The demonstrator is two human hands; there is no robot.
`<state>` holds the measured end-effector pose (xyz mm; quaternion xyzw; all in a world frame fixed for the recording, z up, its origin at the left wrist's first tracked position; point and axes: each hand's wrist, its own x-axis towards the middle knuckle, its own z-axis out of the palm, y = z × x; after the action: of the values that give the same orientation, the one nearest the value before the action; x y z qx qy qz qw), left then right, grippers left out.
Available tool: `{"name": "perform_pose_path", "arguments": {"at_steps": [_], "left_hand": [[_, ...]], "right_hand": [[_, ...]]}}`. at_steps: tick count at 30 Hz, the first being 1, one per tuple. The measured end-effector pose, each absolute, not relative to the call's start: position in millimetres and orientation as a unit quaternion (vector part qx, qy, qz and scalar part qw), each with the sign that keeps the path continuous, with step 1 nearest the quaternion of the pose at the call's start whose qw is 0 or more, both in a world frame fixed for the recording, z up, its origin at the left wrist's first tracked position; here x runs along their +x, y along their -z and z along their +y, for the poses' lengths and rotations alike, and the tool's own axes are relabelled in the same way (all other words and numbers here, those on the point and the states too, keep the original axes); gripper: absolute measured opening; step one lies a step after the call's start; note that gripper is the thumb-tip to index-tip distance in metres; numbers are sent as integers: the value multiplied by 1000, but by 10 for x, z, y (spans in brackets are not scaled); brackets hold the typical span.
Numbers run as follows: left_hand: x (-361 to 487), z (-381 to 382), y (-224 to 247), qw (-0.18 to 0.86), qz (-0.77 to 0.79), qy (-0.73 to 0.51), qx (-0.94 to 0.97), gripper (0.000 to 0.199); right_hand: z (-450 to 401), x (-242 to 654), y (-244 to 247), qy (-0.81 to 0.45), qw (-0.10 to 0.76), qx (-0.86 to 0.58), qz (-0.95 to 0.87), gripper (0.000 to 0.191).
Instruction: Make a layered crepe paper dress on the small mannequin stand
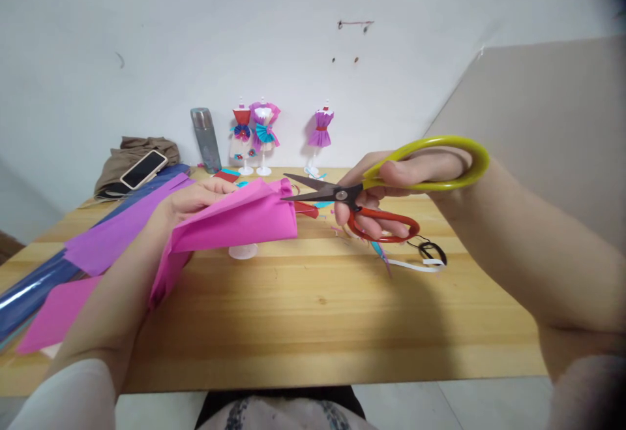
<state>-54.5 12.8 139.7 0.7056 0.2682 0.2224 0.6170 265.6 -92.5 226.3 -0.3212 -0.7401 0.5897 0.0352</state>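
Observation:
Folded bright pink paper (244, 221) is held up over the table by my left hand (203, 196), whose fingers are partly hidden behind it. My right hand (391, 182) grips scissors (342, 195) with a yellow upper handle and a red lower one, thumb in the yellow loop and fingers in the red one. The blades are parted and point left, their tips at the upper right edge of the pink paper. Part of a white round base (243, 251) shows below the paper.
Small dress forms (264, 131) in paper dresses and a grey flask (206, 139) stand by the wall. A phone (143, 169) lies on brown cloth. Purple paper (122, 228) and blue rolls are at left. Scraps and a black cord (432, 253) lie right of centre.

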Motion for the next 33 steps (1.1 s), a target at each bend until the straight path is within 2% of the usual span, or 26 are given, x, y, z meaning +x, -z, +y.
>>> {"name": "perform_pose_path", "arguments": {"at_steps": [5,9,16,18,20,23,26,33], "left_hand": [[-505,97,-1410,704,267,-177,634,28],[-528,90,-1423,715,267,-199,615,27],[-627,257,-1424,701,233,-270,618,33],[-638,267,-1413,698,231,-276,619,32],[-637,250,-1392,690,234,-289,621,30],[-629,223,-1355,673,247,-302,628,29],[-633,235,-1331,666,237,-295,643,35],[-628,314,-1292,644,231,-299,665,41]], "right_hand": [[-900,2520,-2105,-572,62,-344,-742,65],[-888,2456,-2005,-579,120,-353,-725,56],[-1053,2571,-1992,-569,169,-384,-707,56],[-1085,2592,-1936,-558,216,-363,-714,47],[-1101,2546,-1862,-530,319,-329,-713,40],[-1104,2356,-1763,-477,461,-330,-672,39],[-1069,2142,-1702,-417,536,-370,-634,39],[-874,1935,-1557,-412,523,-379,-642,45]]}}
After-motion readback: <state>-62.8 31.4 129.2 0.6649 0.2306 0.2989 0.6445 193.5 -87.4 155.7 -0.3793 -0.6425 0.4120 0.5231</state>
